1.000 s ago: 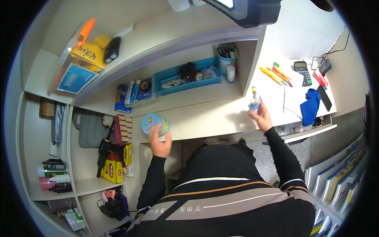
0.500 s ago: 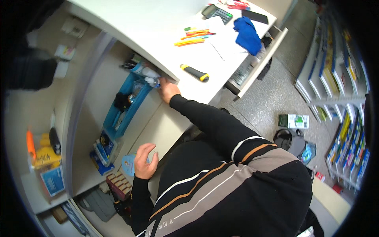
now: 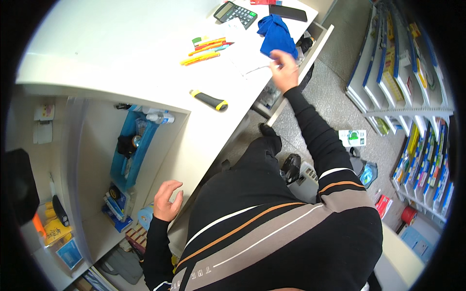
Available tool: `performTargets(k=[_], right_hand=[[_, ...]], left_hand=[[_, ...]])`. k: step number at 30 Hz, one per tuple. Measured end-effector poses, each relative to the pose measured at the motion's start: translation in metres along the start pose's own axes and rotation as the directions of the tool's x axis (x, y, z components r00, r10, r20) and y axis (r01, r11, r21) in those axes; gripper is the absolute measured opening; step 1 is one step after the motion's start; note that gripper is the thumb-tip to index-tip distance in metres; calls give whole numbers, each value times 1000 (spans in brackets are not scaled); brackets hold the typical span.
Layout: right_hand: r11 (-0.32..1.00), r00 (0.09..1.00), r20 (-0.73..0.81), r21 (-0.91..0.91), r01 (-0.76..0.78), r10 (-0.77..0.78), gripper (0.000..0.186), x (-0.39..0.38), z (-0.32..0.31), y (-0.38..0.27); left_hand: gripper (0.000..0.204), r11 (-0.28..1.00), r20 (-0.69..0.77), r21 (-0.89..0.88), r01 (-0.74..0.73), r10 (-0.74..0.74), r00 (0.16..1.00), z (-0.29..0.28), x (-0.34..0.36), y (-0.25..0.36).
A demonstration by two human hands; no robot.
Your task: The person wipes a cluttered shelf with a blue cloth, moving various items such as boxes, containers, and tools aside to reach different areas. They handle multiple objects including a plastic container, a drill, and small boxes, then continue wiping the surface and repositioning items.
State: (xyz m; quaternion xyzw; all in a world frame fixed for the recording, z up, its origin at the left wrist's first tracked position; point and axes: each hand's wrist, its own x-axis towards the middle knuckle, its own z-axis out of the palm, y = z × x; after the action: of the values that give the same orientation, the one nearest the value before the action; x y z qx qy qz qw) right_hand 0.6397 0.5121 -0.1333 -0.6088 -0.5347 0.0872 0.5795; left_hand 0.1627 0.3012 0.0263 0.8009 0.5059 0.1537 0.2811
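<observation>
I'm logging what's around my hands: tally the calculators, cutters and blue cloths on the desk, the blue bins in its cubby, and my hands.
Calculator: 1
Cutter: 1
Blue cloth: 1
Blue bin: 1
Hands: 2, left hand and right hand
Total: 6

The right arm [image 3: 314,128] is stretched forward, the right hand [image 3: 285,72] held with fingers [image 3: 279,54] bent; the left hand [image 3: 166,202] is held nearer the body, fingers curled, thumb parted.
</observation>
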Motion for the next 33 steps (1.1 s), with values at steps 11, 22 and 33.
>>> performTargets(k=[11,22,33], right_hand=[[897,740,525,-362,-253,421,51,202,-9,124],[859,484,850,394,-326,-206,40,102,-56,-128],[781,282,830,552,-291,-482,45,19,-49,-167]], left_hand=[[25,950,-119,-256,178,-214,970,99,112,93],[116,-91,1,-995,-28,-307,952,116,190,147],[62,809,-265,-501,307,-482,835,157,100,123]])
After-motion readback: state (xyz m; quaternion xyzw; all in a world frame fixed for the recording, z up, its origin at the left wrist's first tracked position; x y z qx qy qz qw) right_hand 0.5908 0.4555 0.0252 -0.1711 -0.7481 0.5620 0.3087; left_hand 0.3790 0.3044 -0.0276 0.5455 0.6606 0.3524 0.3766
